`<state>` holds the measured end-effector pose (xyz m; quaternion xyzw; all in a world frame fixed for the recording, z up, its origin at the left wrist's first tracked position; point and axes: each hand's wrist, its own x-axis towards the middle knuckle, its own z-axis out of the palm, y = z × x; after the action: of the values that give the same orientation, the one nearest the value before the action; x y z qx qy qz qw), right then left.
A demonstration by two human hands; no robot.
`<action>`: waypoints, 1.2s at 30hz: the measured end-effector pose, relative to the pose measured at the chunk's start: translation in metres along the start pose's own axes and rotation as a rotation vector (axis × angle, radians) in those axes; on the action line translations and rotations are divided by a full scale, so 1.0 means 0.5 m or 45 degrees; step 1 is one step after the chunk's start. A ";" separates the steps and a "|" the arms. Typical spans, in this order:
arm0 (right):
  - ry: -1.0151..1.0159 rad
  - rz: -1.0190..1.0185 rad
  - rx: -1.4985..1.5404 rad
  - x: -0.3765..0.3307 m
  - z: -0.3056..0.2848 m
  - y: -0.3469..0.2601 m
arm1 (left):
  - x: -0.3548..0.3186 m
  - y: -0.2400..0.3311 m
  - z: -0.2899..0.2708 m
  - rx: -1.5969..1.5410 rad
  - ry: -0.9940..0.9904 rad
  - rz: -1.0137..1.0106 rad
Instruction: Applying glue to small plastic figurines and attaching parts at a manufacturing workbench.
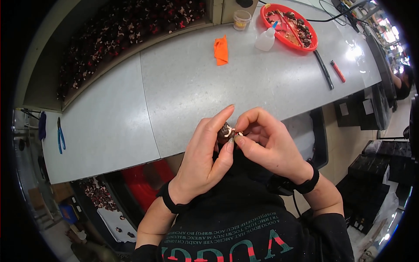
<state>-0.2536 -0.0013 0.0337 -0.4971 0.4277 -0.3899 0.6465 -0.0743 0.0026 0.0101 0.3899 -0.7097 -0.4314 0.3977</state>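
- Left hand [201, 163] and right hand [266, 146] meet at the near edge of the grey laminate workbench [183, 87], just above the person's chest.
- Both pinch one small dark-brown and cream trinket [226, 131]; left thumb and forefinger closed round it, right fingertips [239, 139] closed on its right end.
- Step in hand, my read: fine fitting or pressing of a tiny part onto the piece. Exact part too small to tell.
- Next move calls for steady left grip and precise right fingertip pressure.
- Far right: round red plastic tray [310, 46] of similar dark bits, white squeeze bottle with blue tip [265, 40] just left of it.
- Orange cloth scrap [221, 50] mid-far; blue-handled pliers [60, 135] far left.
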 end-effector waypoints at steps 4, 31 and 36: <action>-0.011 0.026 0.024 -0.001 0.000 0.002 | -0.001 -0.003 -0.001 0.014 0.010 0.034; 0.039 -0.015 0.181 -0.002 -0.007 0.022 | -0.002 -0.007 0.017 0.087 0.129 0.074; 0.049 -0.151 0.112 0.002 -0.005 0.019 | 0.007 -0.003 0.013 0.147 0.130 0.091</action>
<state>-0.2551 -0.0009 0.0242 -0.4850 0.3922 -0.4555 0.6352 -0.0814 0.0010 0.0075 0.4082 -0.7257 -0.3549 0.4253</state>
